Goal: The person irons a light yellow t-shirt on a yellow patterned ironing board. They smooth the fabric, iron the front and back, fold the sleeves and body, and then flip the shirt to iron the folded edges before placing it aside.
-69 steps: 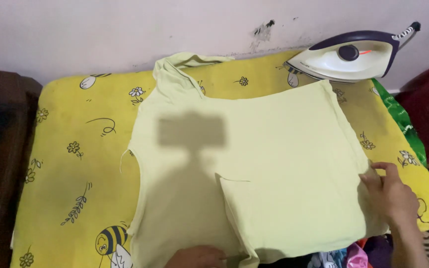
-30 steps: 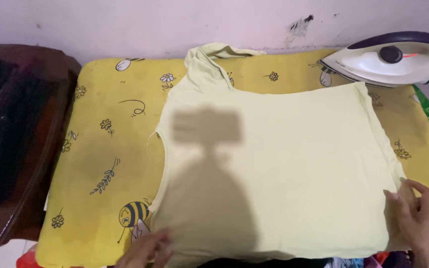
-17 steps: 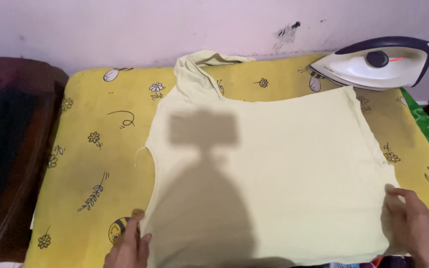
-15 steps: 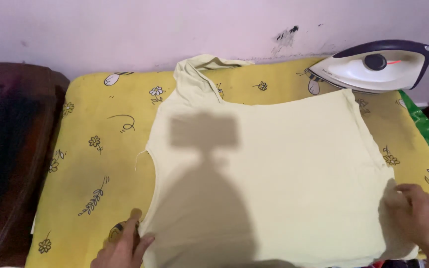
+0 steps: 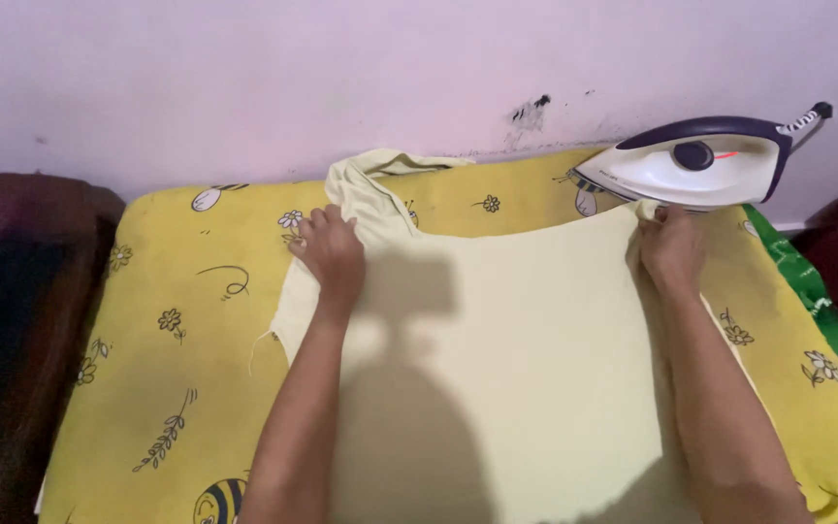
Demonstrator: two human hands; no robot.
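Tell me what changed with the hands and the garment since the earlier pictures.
Both hands moved from the garment's near edge to its far edge: left hand by the neck, right hand at the corner beside the iron. The pale yellow garment stays flat; the iron stays put.

Both hands, left [image 5: 330, 250] and right [image 5: 671, 250], moved from lower frame up to the pale yellow cotton shirt's [image 5: 526, 359] far corners.

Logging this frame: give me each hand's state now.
Left hand: fingers closed on the pale yellow garment near its neck.
Right hand: pinching the garment's far corner, beside the iron.
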